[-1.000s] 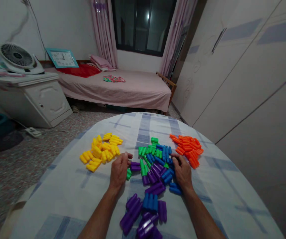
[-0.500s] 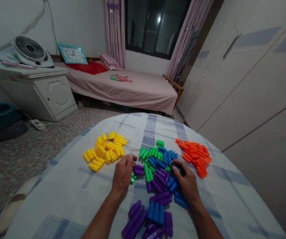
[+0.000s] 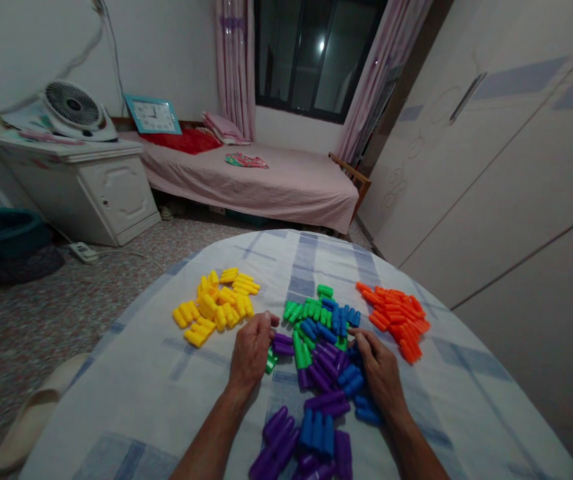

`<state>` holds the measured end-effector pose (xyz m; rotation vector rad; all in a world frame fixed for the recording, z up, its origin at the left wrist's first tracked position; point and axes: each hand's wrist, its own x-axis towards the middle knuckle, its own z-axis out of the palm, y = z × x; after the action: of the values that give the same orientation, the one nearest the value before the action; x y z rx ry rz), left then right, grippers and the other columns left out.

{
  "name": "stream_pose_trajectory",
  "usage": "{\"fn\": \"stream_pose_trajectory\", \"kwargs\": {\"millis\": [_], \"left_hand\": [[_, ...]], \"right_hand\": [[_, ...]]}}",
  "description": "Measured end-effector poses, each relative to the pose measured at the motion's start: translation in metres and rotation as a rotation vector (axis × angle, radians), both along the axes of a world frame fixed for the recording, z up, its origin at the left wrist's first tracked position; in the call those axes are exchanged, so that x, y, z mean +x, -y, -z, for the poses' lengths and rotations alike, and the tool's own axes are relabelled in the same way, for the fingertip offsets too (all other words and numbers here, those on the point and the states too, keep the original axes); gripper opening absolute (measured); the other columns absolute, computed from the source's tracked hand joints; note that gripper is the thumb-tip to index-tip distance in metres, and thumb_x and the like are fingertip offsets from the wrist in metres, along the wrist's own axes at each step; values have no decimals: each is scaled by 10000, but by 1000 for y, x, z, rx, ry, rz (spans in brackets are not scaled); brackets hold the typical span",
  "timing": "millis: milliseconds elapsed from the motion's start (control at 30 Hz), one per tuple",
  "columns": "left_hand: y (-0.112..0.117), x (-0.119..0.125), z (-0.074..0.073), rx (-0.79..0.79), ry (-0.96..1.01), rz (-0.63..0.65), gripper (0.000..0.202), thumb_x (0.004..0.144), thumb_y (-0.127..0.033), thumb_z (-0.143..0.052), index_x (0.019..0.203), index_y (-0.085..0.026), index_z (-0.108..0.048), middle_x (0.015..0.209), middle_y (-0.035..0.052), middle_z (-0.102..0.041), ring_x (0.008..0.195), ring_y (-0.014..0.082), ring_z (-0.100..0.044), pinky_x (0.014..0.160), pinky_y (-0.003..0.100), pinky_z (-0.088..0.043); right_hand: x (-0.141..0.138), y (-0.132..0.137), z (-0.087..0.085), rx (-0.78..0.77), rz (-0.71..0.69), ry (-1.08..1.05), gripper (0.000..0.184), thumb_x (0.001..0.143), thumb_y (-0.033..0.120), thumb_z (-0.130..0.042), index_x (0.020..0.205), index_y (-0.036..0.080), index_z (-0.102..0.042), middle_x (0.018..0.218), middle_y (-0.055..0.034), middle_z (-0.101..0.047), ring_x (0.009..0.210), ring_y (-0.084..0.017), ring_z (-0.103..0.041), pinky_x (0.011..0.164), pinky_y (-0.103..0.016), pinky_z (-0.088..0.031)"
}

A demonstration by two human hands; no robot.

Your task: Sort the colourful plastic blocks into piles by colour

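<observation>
My left hand (image 3: 250, 352) rests on the cloth with its fingers curled inward. Its fingertips are beside a short purple plastic block of joined tubes (image 3: 283, 345), and a green block (image 3: 271, 361) shows partly under it. Whatever those fingers hold is hidden. My right hand (image 3: 379, 368) is bent over the right side of the mixed pile, thumb and forefinger close together at blue blocks (image 3: 350, 380); what lies between them cannot be made out. Green blocks (image 3: 312, 309) lie at the back of the pile, and purple ones (image 3: 327, 360) in its middle.
Yellow blocks (image 3: 219, 303) form a heap at the left, orange blocks (image 3: 397, 313) another at the right. Nearest me are more purple blocks (image 3: 277, 445) and a blue block (image 3: 316, 432). A checked cloth (image 3: 186, 407) covers the round-edged table. Beyond stands a bed (image 3: 286, 183).
The whole view has shifted slightly, moving the scene right and down. My right thumb has drawn back a little from the forefinger tip. My left hand and the heaps look the same.
</observation>
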<state>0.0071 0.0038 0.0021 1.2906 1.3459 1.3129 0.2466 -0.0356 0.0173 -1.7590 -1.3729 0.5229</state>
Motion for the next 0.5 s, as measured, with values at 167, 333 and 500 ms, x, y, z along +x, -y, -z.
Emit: {"fn": "stream_pose_trajectory", "kwargs": {"millis": [167,333,500], "left_hand": [[1,0,-2,10,-21,11,459,877,-523,-370,840,-167,-657,729,33,-647,651,147,-590,625,259,-463],[1,0,-2,23,-37,15,470,885,-522,-358,849,-160,-657,710,35,-640,656,151,-596,611,254,-464],[1,0,-2,21,-45,12,485,884,-534,-350,844,-159,-656,695,36,-635,648,150,-592,604,254,-459]], "right_hand": [[0,-1,0,-8,-6,18,481,845,545,-406,1036,182,-658,901,-52,-683,801,-214,-606,742,-294,-428],[0,-1,0,2,-20,-1,462,854,540,-401,997,184,-658,888,-47,-683,804,-212,-605,751,-291,-424],[-1,-1,0,2,-20,5,445,850,538,-401,964,200,-666,886,-37,-683,823,-213,-606,755,-288,-419]]}}
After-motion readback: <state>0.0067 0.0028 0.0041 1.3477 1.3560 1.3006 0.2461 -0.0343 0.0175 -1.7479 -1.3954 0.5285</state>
